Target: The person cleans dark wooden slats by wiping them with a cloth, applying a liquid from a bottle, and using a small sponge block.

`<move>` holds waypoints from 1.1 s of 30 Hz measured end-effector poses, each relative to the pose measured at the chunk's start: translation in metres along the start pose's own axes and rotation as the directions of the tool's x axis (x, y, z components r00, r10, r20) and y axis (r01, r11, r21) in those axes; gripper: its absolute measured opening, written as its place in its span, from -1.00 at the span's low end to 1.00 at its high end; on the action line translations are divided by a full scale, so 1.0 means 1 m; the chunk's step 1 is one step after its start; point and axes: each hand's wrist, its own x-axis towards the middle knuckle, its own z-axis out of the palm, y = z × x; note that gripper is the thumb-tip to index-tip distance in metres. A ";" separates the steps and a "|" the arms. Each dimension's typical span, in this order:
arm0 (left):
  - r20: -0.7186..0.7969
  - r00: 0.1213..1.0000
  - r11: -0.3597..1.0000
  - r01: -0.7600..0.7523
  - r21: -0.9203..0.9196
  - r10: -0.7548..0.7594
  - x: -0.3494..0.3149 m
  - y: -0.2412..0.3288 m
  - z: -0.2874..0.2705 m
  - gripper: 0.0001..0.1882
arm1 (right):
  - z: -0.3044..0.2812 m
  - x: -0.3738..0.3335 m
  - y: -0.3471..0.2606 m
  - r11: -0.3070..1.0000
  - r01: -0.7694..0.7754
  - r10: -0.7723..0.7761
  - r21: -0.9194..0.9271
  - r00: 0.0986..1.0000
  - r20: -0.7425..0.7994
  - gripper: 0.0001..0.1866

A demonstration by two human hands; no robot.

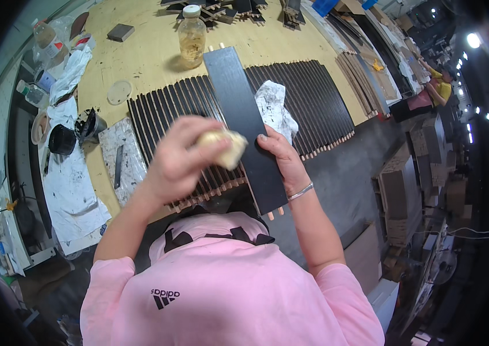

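Wiping a black board at the plywood bench (146, 52).
The long flat black wooden board (244, 121) lies over a row of dark slats (313, 98); my right hand (282, 158) clasps its edge, my left hand (178, 158) closed on a pale yellow cloth wad (227, 147) touching it.

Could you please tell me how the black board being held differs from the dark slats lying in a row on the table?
The black board is wide and single; the dark slats are narrow and many. The board is held by the right hand and wiped with a pale cloth in the left hand; the slats lie untouched, side by side. Both are dark with pale pegs at their ends.
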 end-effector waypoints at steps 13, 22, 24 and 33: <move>-0.060 0.980 0.976 0.193 0.104 -0.188 0.008 -0.036 -0.028 -0.47 | -0.017 -0.019 -0.002 0.980 -0.109 0.122 -0.165 0.990 0.070 -0.54; -0.078 0.963 0.953 0.269 0.141 -0.260 -0.001 -0.038 -0.039 -0.43 | -0.018 -0.026 -0.002 0.972 -0.133 0.153 -0.193 0.984 0.090 -0.48; -0.215 0.923 0.920 0.357 0.163 -0.320 -0.005 -0.053 -0.052 -0.44 | -0.017 -0.027 -0.002 0.972 -0.135 0.157 -0.194 0.982 0.103 -0.47; -0.167 0.893 0.902 0.388 -0.188 -0.419 -0.014 -0.018 -0.022 -0.43 | -0.010 -0.011 0.000 1.000 -0.014 0.013 0.012 0.999 0.043 -0.53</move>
